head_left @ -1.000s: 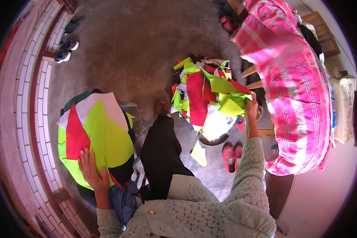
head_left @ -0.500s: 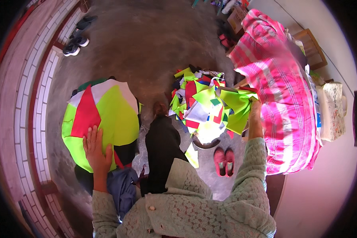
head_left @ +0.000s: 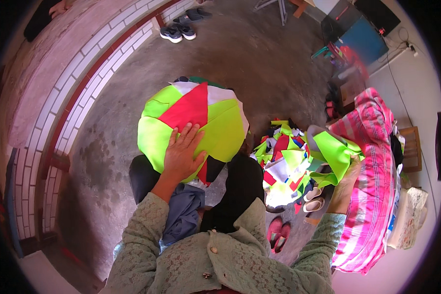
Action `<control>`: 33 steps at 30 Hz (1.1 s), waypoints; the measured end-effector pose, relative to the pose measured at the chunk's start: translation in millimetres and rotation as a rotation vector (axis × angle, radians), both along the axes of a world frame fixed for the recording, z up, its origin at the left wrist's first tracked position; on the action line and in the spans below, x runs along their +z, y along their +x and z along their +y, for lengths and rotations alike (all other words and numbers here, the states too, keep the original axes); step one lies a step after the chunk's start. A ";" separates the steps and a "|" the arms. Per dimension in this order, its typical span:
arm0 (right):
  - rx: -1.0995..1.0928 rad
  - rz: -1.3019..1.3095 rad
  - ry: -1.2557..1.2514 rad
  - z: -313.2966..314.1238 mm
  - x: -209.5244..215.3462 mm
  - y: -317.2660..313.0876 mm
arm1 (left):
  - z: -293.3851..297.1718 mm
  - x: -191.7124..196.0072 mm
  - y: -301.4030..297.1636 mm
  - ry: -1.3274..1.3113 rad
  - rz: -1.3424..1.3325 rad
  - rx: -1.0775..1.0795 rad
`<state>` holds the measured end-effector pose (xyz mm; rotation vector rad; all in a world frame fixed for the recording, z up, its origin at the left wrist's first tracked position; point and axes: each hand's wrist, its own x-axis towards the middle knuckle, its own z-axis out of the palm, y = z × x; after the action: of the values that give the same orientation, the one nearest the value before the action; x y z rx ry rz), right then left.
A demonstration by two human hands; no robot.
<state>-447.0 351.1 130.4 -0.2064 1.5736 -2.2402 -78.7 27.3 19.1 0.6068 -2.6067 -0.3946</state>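
My left hand lies flat, fingers stretched, on a rounded stack of cloth pieces resting over my lap. Lime-yellow, white, black and green cloth shows in it, and the fingertips touch a red piece on top. Off to the right, my right hand is closed around a bunch of lime-yellow cloth scraps, with a grey one among them. This bunch hangs beside a heaped pile of mixed scraps in lime, white, red and blue. My right fingers are partly hidden by the cloth.
A pink plaid cloth covers something along the right wall. Red shoes and pale shoes sit near the scrap pile. Dark sneakers stand by the white brick ledge at left. Blue-grey cloth lies at my waist.
The view has swung left, so everything sits farther right in the picture. My left hand still rests on the stack, and my right hand still grips the scraps.
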 end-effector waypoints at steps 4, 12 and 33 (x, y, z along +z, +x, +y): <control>0.189 0.103 -0.070 -73.9 45.2 32.5 | -3.3 3.3 4.0 0.070 0.054 -0.032; 0.493 0.130 -0.287 -210.7 4.7 105.0 | -23.1 -13.0 24.1 0.603 0.552 -0.164; 0.550 -0.285 0.113 -199.6 -116.3 198.2 | -28.1 -34.2 29.3 1.477 1.098 0.163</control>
<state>-248.8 151.6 14.1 -0.2408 1.2923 -1.6702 -49.4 -0.8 -15.1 0.6651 -0.8865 -1.9179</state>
